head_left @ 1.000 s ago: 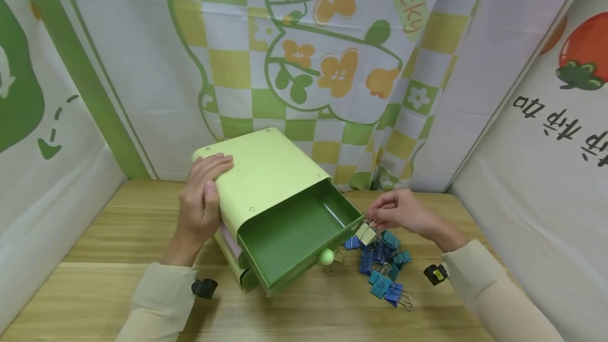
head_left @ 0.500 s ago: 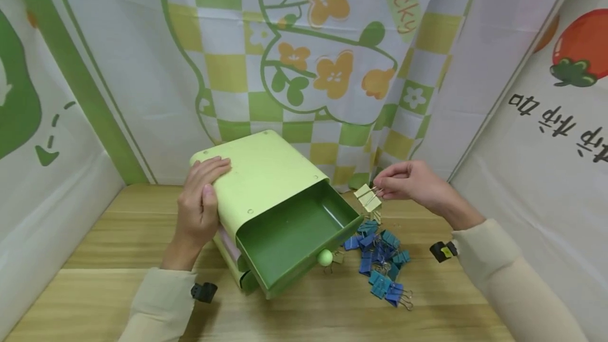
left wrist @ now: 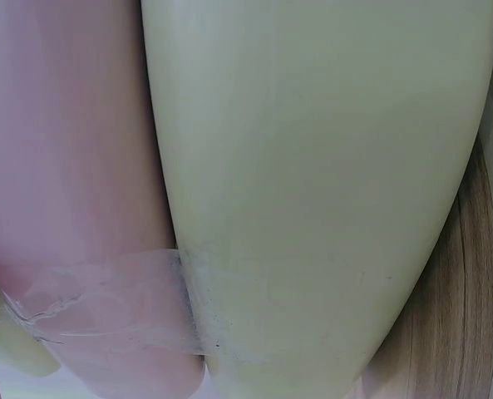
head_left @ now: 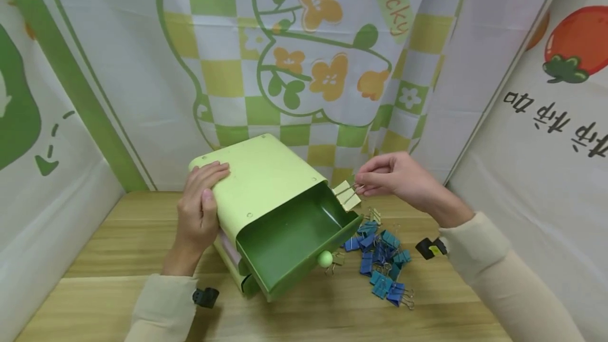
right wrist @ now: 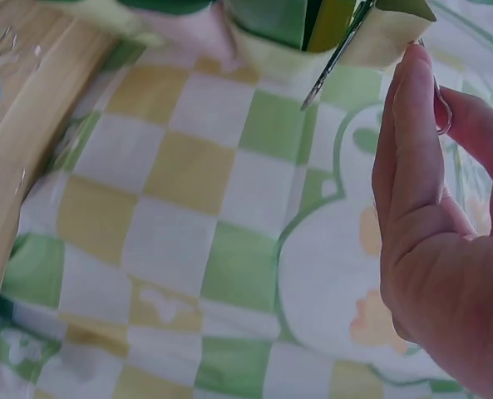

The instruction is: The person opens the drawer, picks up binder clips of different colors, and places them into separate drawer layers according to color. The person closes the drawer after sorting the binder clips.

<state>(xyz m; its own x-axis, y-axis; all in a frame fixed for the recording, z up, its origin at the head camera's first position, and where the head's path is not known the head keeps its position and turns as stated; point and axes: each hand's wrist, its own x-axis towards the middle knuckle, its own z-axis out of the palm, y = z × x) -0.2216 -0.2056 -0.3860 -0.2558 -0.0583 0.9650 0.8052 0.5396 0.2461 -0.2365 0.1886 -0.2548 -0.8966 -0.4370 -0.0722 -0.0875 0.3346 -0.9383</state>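
A pale yellow-green drawer box point(head_left: 266, 178) stands on a wooden table, its dark green drawer point(head_left: 294, 241) pulled out and bare inside. My left hand point(head_left: 197, 215) rests on the box's left edge, fingers laid over the top and thumb beside them. In the left wrist view only the yellow-green side point(left wrist: 313, 183) and the pink side point(left wrist: 71, 150) of the stacked units show, with clear tape across. My right hand point(head_left: 404, 186) pinches a pale yellow binder clip point(head_left: 348, 196) by its wire handles, just over the drawer's right rim.
Several blue and teal binder clips point(head_left: 380, 249) lie heaped right of the drawer. Pale yellow clips lie near them, one beside the round drawer knob point(head_left: 325, 258). A printed curtain point(head_left: 266, 83) hangs behind the wooden table point(head_left: 119, 263).
My right hand has lifted the yellow binder clip up from beside the heap, then carried it left to the drawer's rim. The left hand and the box stay in place.
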